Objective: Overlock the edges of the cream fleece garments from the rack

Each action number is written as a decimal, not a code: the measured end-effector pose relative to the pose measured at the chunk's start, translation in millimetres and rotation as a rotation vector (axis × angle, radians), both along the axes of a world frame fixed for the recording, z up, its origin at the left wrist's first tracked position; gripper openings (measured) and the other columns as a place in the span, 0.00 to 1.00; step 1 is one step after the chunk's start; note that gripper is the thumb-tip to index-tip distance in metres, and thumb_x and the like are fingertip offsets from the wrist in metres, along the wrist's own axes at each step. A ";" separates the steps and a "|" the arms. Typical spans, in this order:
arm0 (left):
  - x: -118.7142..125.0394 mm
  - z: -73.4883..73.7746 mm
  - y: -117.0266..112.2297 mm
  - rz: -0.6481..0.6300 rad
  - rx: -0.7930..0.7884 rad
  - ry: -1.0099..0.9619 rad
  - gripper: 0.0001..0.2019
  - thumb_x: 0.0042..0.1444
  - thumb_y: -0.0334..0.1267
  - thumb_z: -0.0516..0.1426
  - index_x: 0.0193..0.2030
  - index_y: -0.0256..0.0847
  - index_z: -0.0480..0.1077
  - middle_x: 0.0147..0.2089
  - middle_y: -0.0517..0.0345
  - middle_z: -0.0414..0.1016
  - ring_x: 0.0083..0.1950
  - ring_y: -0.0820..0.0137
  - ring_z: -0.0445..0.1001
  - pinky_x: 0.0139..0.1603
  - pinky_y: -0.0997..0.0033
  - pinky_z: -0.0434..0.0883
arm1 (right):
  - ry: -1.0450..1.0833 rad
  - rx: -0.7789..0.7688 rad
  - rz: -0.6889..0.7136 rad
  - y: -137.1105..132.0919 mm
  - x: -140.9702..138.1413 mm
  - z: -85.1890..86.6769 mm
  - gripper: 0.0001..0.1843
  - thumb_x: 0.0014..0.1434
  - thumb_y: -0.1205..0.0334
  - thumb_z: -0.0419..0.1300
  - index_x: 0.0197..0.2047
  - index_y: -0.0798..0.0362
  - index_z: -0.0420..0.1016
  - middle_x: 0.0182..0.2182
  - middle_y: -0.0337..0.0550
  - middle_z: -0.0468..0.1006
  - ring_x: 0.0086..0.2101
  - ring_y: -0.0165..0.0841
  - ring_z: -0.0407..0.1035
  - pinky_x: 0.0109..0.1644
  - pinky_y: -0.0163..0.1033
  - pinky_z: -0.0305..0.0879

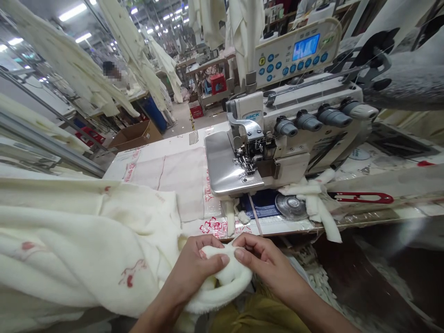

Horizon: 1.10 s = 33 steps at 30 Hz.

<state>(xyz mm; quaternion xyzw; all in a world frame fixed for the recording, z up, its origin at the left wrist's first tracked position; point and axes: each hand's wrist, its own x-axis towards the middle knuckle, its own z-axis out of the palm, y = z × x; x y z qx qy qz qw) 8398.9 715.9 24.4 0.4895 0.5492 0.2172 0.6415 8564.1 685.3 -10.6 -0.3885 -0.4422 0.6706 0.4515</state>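
Cream fleece fabric [145,273] with small reddish printed figures spreads over the left of the table and down into my lap. My left hand [203,256] pinches a folded edge of it, thumb on top. Close beside, my right hand [258,256] grips the same edge between thumb and fingers. Below both hands the cloth hangs in a rounded loop. The fingertips beneath the fold are partly hidden. Just beyond the hands stands an overlock sewing machine [256,134] with a shiny metal plate [225,162]; the fabric is apart from its needle area.
Red-handled thread snips [364,197] lie at the right of the table edge, beside cream fabric scraps [322,208]. A control panel [298,53] with a lit screen tops the machine. A cardboard box [135,134] sits on the floor; a person [116,76] is at the far left.
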 end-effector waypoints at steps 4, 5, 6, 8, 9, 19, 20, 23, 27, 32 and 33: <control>-2.7 -0.7 1.4 0.000 -0.024 -0.001 0.18 0.38 0.47 0.64 0.27 0.35 0.65 0.20 0.62 0.64 0.20 0.78 0.59 0.21 0.79 0.55 | 0.014 -0.011 0.008 -1.1 0.7 -0.6 0.18 0.57 0.49 0.58 0.30 0.56 0.67 0.24 0.36 0.65 0.26 0.27 0.57 0.29 0.31 0.54; -3.2 0.5 2.4 -0.009 -0.006 0.012 0.18 0.39 0.47 0.63 0.28 0.35 0.66 0.20 0.62 0.64 0.20 0.78 0.58 0.22 0.79 0.55 | -0.067 0.047 -0.012 -1.3 3.6 1.4 0.16 0.59 0.50 0.55 0.30 0.56 0.68 0.24 0.37 0.66 0.27 0.28 0.60 0.30 0.32 0.56; -3.3 2.7 3.6 -0.024 0.030 0.039 0.16 0.41 0.46 0.63 0.29 0.34 0.67 0.20 0.63 0.63 0.21 0.79 0.58 0.22 0.79 0.55 | -0.188 0.149 -0.064 -1.1 7.8 4.1 0.15 0.62 0.53 0.53 0.32 0.55 0.70 0.27 0.39 0.69 0.30 0.30 0.63 0.34 0.33 0.59; -1.8 10.4 6.1 -0.073 0.158 0.122 0.12 0.45 0.42 0.61 0.31 0.35 0.70 0.22 0.63 0.64 0.22 0.79 0.57 0.23 0.79 0.55 | -0.495 0.462 -0.203 1.7 19.3 10.7 0.11 0.64 0.61 0.50 0.43 0.53 0.72 0.43 0.45 0.71 0.44 0.35 0.65 0.47 0.38 0.61; -0.3 15.5 7.3 -0.116 0.254 0.162 0.09 0.46 0.39 0.59 0.32 0.36 0.71 0.23 0.62 0.65 0.23 0.79 0.58 0.24 0.78 0.56 | -0.634 0.649 -0.231 4.2 25.8 14.3 0.13 0.64 0.66 0.49 0.50 0.51 0.69 0.52 0.46 0.66 0.51 0.38 0.60 0.55 0.42 0.56; 8.9 49.2 27.7 -0.295 1.360 0.594 0.08 0.51 0.32 0.57 0.36 0.41 0.60 0.31 0.61 0.67 0.32 0.72 0.67 0.32 0.76 0.65 | -1.025 0.961 -0.039 8.2 54.3 53.5 0.29 0.61 0.56 0.55 0.62 0.55 0.53 0.52 0.51 0.66 0.50 0.39 0.61 0.51 0.42 0.63; 12.2 49.0 28.0 -0.311 1.391 0.618 0.09 0.51 0.31 0.58 0.37 0.41 0.60 0.32 0.60 0.68 0.34 0.71 0.67 0.33 0.75 0.66 | -1.020 0.974 -0.074 7.8 53.3 54.0 0.23 0.63 0.58 0.53 0.59 0.55 0.57 0.49 0.50 0.69 0.48 0.38 0.63 0.48 0.41 0.64; 23.9 41.8 19.6 -0.201 1.601 0.720 0.11 0.52 0.29 0.56 0.42 0.41 0.62 0.40 0.53 0.70 0.42 0.66 0.68 0.43 0.67 0.67 | -1.054 0.951 -0.172 12.5 55.2 50.6 0.13 0.65 0.67 0.44 0.47 0.53 0.68 0.35 0.45 0.71 0.36 0.35 0.66 0.37 0.38 0.64; 13.6 24.8 -2.4 -0.381 1.402 0.705 0.16 0.53 0.40 0.58 0.47 0.41 0.63 0.43 0.51 0.73 0.41 0.65 0.71 0.42 0.69 0.69 | -1.163 0.862 -0.266 20.0 75.0 47.0 0.13 0.64 0.70 0.44 0.43 0.54 0.68 0.35 0.46 0.69 0.34 0.36 0.65 0.35 0.38 0.62; -61.3 50.7 4.3 -0.713 0.714 0.823 0.19 0.49 0.48 0.59 0.50 0.54 0.68 0.44 0.61 0.77 0.39 0.67 0.75 0.38 0.73 0.69 | -1.119 0.877 -0.048 14.0 96.7 51.5 0.11 0.64 0.69 0.46 0.43 0.52 0.68 0.31 0.42 0.69 0.32 0.34 0.66 0.32 0.35 0.60; -75.0 64.3 12.2 -0.639 0.745 0.900 0.16 0.47 0.50 0.60 0.43 0.52 0.73 0.37 0.60 0.78 0.35 0.66 0.74 0.37 0.71 0.68 | -1.105 0.887 -0.015 12.9 97.6 53.9 0.11 0.64 0.69 0.46 0.42 0.51 0.68 0.31 0.42 0.69 0.32 0.33 0.66 0.32 0.35 0.60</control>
